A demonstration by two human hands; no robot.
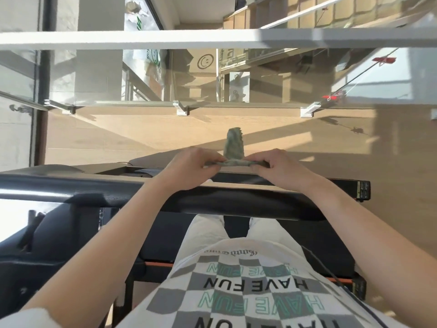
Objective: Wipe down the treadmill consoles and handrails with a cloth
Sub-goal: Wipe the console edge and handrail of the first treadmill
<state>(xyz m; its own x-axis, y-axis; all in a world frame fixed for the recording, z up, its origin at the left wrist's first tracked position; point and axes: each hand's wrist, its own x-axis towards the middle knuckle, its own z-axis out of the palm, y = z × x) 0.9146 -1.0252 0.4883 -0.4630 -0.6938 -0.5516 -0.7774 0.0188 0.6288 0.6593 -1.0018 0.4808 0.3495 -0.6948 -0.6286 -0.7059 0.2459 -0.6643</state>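
Grey-green cloth point(233, 147) being pinched at both ends, L hand point(189, 168) & R hand point(281, 168) fingers being curled round it, being held just beyond black handrail point(236, 202)

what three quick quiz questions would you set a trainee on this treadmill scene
1. True or false: the right hand is empty.
2. Where is the cloth? A: draped over the handrail. B: held between both hands, past the handrail. C: lying on the floor.
3. Fill in: the handrail is coloured ___.
Key: 1 false, it grips one end of the cloth while the left hand grips the other. 2 B. 3 black.
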